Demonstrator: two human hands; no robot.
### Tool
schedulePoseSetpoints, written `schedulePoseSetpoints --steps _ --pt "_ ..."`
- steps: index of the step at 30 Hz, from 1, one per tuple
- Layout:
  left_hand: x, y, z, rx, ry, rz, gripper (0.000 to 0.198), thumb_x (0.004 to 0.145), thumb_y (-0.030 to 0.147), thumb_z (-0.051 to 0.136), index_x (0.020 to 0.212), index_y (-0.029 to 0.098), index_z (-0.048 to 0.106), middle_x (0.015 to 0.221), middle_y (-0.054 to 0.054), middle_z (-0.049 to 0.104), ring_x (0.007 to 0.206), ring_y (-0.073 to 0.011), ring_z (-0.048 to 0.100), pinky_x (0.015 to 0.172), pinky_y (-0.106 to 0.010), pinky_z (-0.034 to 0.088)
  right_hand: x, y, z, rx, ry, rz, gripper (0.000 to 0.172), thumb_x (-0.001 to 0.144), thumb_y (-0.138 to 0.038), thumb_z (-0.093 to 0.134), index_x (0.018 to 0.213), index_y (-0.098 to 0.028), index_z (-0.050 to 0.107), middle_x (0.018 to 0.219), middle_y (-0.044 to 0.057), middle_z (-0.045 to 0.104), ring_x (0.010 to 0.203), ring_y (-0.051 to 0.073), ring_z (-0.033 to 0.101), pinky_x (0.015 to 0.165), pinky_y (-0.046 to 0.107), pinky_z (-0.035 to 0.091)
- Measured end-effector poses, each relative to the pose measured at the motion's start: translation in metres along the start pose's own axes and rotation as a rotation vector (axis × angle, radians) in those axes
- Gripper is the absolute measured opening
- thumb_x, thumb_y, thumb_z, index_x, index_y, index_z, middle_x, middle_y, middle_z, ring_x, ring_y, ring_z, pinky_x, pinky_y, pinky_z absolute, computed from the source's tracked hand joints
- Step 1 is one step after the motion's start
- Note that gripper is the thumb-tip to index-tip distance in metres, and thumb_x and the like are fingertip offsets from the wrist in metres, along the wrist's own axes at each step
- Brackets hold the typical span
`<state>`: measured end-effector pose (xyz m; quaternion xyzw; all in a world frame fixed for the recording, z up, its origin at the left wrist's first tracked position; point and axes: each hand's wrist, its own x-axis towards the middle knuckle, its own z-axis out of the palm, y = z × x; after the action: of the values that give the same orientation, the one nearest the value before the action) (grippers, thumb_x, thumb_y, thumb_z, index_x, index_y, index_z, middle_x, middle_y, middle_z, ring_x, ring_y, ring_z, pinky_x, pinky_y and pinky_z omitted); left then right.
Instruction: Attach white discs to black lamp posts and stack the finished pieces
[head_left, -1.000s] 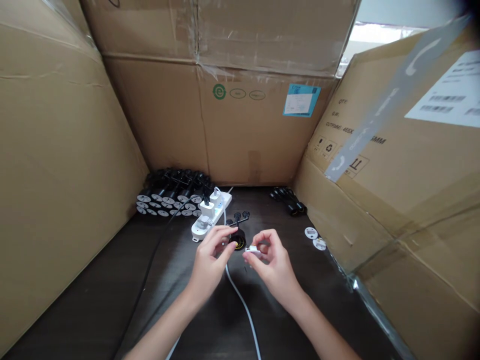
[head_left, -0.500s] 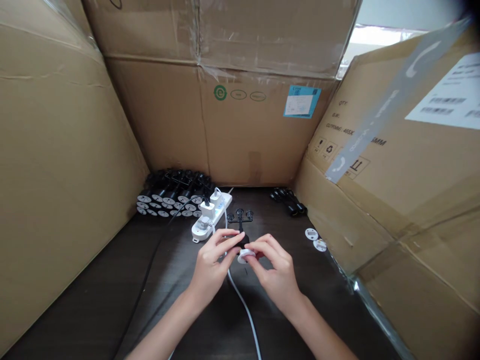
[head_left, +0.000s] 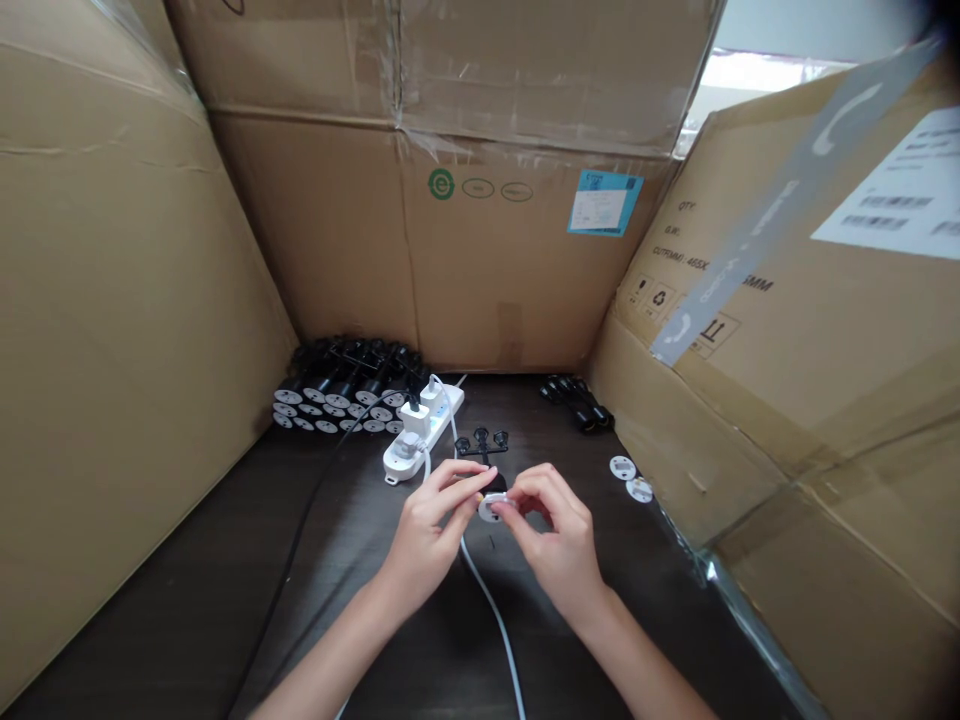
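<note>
Between my hands is a small black lamp-post-shaped piece (head_left: 493, 482), its three-headed top pointing away from me. My left hand (head_left: 431, 515) grips the black base from the left, with thumb and fingers closed around it. My right hand (head_left: 553, 520) pinches a round white disc (head_left: 491, 508) against the open end of that base. The disc looks nearly flush with the base, but my fingertips cover part of the join. Two similar white discs, one (head_left: 622, 467) beside the other (head_left: 640, 489), lie on the table to the right.
Behind my left hand stands a white power strip (head_left: 405, 460) with plugged-in adapters and cables. Stacked black pieces with white ends (head_left: 337, 398) are at the back left. More black pieces (head_left: 581, 405) lie back right. Cardboard boxes (head_left: 517, 270) wall in the dark table (head_left: 375, 640).
The white disc has gone from tilted below the base to lined up against its end. The black piece and both hands have shifted slightly to the right.
</note>
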<state>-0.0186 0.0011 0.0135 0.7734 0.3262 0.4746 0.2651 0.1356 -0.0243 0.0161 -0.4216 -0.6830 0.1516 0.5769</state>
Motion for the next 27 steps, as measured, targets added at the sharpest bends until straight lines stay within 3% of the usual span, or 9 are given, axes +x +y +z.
schedulePoseSetpoints --steps 5,10,15,19,22,27 --pt "-0.002 0.003 0.0 -0.009 -0.038 -0.024 0.03 0.088 0.017 0.044 0.114 0.022 0.059 0.111 -0.006 0.056 0.105 -0.0162 0.052 0.092 -0.028 0.042 -0.001 -0.001 0.0 -0.006 0.003 0.013 0.01 0.079 -0.011 0.06 0.073 -0.017 0.054 0.074 0.001 0.049 0.063 0.011 0.049 0.056 0.023 0.042" --pt "-0.003 0.001 0.003 -0.017 -0.047 -0.043 0.032 0.083 0.018 0.053 0.115 0.022 0.057 0.112 -0.006 0.054 0.103 -0.017 0.053 0.08 -0.026 0.05 0.0 -0.001 0.0 -0.004 -0.004 0.022 0.01 0.079 -0.011 0.059 0.073 -0.017 0.054 0.073 0.001 0.05 0.064 0.012 0.049 0.057 0.023 0.043" --pt "-0.005 0.0 0.006 -0.003 -0.031 -0.02 0.035 0.081 0.016 0.055 0.116 0.024 0.055 0.111 -0.004 0.054 0.101 -0.0154 0.053 0.08 -0.025 0.051 0.0 0.001 0.001 -0.007 -0.003 0.026 0.013 0.078 -0.009 0.06 0.072 -0.017 0.052 0.072 0.0 0.049 0.063 0.011 0.049 0.056 0.022 0.042" --pt "-0.007 0.002 0.009 -0.093 0.02 -0.109 0.039 0.079 0.016 0.058 0.116 0.025 0.051 0.109 -0.004 0.056 0.093 -0.0134 0.057 0.076 -0.024 0.053 -0.001 0.002 0.002 -0.006 0.015 0.042 0.014 0.077 -0.009 0.061 0.073 -0.017 0.051 0.072 -0.001 0.049 0.062 0.011 0.048 0.055 0.021 0.042" --pt "-0.006 0.002 0.01 -0.12 0.051 -0.16 0.031 0.078 0.016 0.059 0.107 0.022 0.053 0.105 -0.004 0.059 0.092 -0.0146 0.058 0.077 -0.026 0.054 -0.001 0.002 0.001 -0.003 0.007 0.047 0.013 0.078 -0.009 0.06 0.072 -0.017 0.051 0.072 0.0 0.049 0.063 0.011 0.049 0.056 0.021 0.043" --pt "-0.005 0.002 0.01 -0.15 0.051 -0.123 0.016 0.079 0.016 0.057 0.095 0.018 0.057 0.109 -0.007 0.058 0.103 -0.0187 0.055 0.079 -0.029 0.054 0.001 0.002 0.0 -0.007 0.002 0.035 0.012 0.078 -0.01 0.059 0.071 -0.018 0.052 0.072 0.0 0.049 0.063 0.012 0.05 0.055 0.023 0.044"
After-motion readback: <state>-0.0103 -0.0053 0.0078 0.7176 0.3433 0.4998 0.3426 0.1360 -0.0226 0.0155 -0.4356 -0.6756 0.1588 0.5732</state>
